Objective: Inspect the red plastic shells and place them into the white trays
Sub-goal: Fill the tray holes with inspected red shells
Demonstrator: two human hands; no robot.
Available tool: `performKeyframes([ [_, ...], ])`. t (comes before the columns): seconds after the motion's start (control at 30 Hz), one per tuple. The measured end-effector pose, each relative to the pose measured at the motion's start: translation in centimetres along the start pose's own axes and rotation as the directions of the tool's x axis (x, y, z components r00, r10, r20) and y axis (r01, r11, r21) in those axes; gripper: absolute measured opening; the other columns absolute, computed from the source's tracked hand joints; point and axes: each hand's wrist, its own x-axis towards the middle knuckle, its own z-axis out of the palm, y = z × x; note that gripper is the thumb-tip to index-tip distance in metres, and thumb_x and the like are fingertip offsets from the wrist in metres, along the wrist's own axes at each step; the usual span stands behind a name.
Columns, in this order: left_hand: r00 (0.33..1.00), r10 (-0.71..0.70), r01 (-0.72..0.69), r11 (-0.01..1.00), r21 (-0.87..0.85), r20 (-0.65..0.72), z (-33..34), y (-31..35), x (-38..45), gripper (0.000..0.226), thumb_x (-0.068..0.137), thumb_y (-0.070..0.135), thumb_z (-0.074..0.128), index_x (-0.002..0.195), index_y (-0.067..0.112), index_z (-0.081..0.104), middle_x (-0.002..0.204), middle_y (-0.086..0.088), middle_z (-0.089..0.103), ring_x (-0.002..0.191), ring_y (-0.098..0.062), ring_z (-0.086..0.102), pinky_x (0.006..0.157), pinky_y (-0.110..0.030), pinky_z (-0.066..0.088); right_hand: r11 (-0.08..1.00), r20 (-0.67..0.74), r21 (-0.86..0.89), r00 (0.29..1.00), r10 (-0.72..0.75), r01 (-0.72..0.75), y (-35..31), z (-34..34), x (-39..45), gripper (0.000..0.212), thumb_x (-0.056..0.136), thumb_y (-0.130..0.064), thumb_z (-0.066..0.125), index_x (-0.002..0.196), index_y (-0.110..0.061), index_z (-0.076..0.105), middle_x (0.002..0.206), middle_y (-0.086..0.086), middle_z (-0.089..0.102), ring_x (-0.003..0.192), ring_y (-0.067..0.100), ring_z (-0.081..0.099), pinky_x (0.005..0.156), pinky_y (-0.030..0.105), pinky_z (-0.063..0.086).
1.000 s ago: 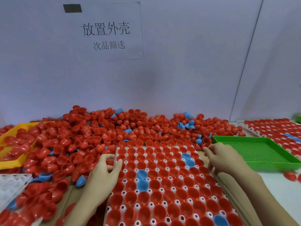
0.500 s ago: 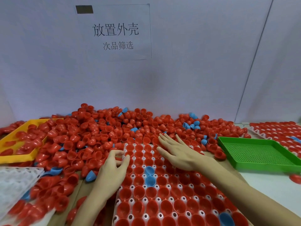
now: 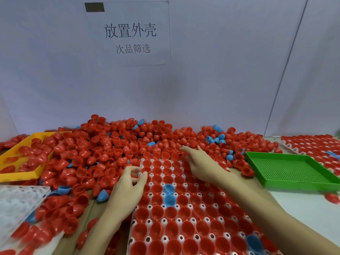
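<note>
A big pile of loose red shells (image 3: 114, 144), with a few blue ones mixed in, covers the back of the table. In front of it lies a white tray (image 3: 132, 222) whose cells are filled with red shells and a few blue shells (image 3: 169, 199). My left hand (image 3: 128, 186) is at the tray's left edge, thumb and forefinger curled and pinching it. My right hand (image 3: 200, 162) reaches over the tray's far end. Its fingers are stretched out and touch shells at the foot of the pile.
A yellow tray (image 3: 18, 175) holding red shells sits at the left, with an empty white tray (image 3: 18, 199) below it. A green perforated tray (image 3: 294, 168) lies at the right, another filled tray (image 3: 312, 148) behind it. A stray red shell (image 3: 332, 197) lies near the right edge.
My right hand left the tray's right edge and moved left and forward to the pile at the tray's far end, fingers now extended. My left hand stayed at the left edge.
</note>
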Motion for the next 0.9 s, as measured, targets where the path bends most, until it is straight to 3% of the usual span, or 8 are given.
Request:
performKeyframes([
  [0.1,1.000,-0.005,0.005,1.000,0.001,0.003,0.0,0.1,-0.1,0.026,0.103,0.041,0.060,0.125,0.029,0.057,0.097,0.007,0.070,0.088,-0.005,0.068,0.069,-0.019,0.050,0.999,-0.003,0.035,1.000,0.020,-0.020,0.5,-0.5,0.5,0.039,0.108,-0.013,0.051,0.146,-0.013,0.058,0.145,0.003,0.063,0.133,0.020,0.059,0.120,0.034,0.038],
  [0.17,1.000,-0.011,0.011,1.000,0.001,0.008,-0.1,0.2,-0.2,0.024,0.103,0.042,0.060,0.124,0.031,0.056,0.096,0.007,0.071,0.084,-0.004,0.069,0.063,-0.015,0.048,0.998,-0.003,0.061,1.000,0.022,-0.022,0.6,-0.7,0.7,0.034,0.106,-0.014,0.057,0.138,-0.014,0.067,0.136,0.002,0.069,0.125,0.018,0.065,0.108,0.028,0.049],
  [0.37,1.000,-0.008,0.008,1.000,0.004,0.015,-0.2,0.5,-0.4,0.028,0.103,0.040,0.060,0.127,0.027,0.057,0.097,0.007,0.070,0.088,-0.006,0.069,0.069,-0.020,0.051,1.000,-0.026,0.009,1.000,0.011,-0.011,0.3,-1.0,1.3,0.029,0.103,-0.023,0.062,0.130,-0.021,0.071,0.120,0.000,0.070,0.108,0.015,0.064,0.098,0.038,0.055],
  [0.67,0.999,-0.020,0.020,1.000,-0.002,0.039,-0.6,1.0,-0.7,0.029,0.103,0.040,0.060,0.129,0.026,0.058,0.102,0.007,0.069,0.095,-0.007,0.067,0.080,-0.028,0.055,0.983,0.028,-0.184,0.999,0.030,-0.024,0.2,-1.0,1.1,0.040,0.107,-0.036,0.052,0.146,-0.026,0.054,0.132,0.005,0.055,0.125,0.026,0.051,0.109,0.047,0.046],
  [0.8,0.999,-0.030,0.031,0.999,-0.027,0.036,-0.7,1.1,-0.8,0.025,0.103,0.037,0.061,0.125,0.027,0.058,0.102,0.004,0.072,0.091,-0.009,0.072,0.081,-0.031,0.060,0.999,-0.101,0.023,0.995,0.025,-0.022,0.3,-1.8,0.3,0.039,0.110,-0.029,0.046,0.148,-0.021,0.051,0.135,0.004,0.056,0.122,0.018,0.054,0.109,0.040,0.048],
  [0.9,0.996,-0.069,0.074,0.991,-0.110,0.047,-1.1,1.2,-0.7,0.027,0.102,0.030,0.066,0.128,0.026,0.058,0.108,0.002,0.073,0.088,-0.005,0.073,0.069,-0.018,0.057,0.986,-0.182,0.161,0.980,0.078,-0.049,1.8,-3.5,-0.9,0.030,0.110,-0.022,0.047,0.138,-0.020,0.059,0.130,-0.001,0.060,0.113,0.010,0.058,0.102,0.027,0.048],
])
